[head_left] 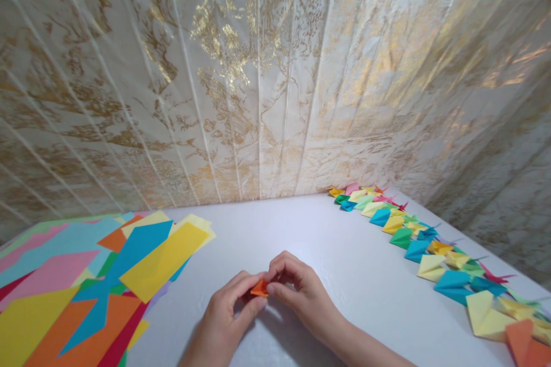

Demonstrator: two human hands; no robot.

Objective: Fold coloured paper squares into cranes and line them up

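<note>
A: Where is the orange folded paper (259,288) sitting?

B: Between your two hands, low over the white counter (258,235); whether it is touching, you cannot tell.

A: Grip?

B: Fingers closed on both sides. Your left hand (226,312) is pinching its left part; your right hand (307,298) is pinching the right edge.

A: Expected handling?

B: Judgement: you are dealing with something very light, crisp along the creases, easily crushed or torn. Layered folds are probably offering you the firmest hold; thin points are likely bending under pressure.

A: Obstructions?

B: Your own fingertips are covering much of it, so you are losing sight of some folds.

A: Surroundings?

B: Loose coloured sheets (166,258) are overlapping in a pile on your left. Folded paper pieces (451,284) are running in a crowded band on your right. Gold-patterned cloth (232,149) is hanging behind the counter.
</note>
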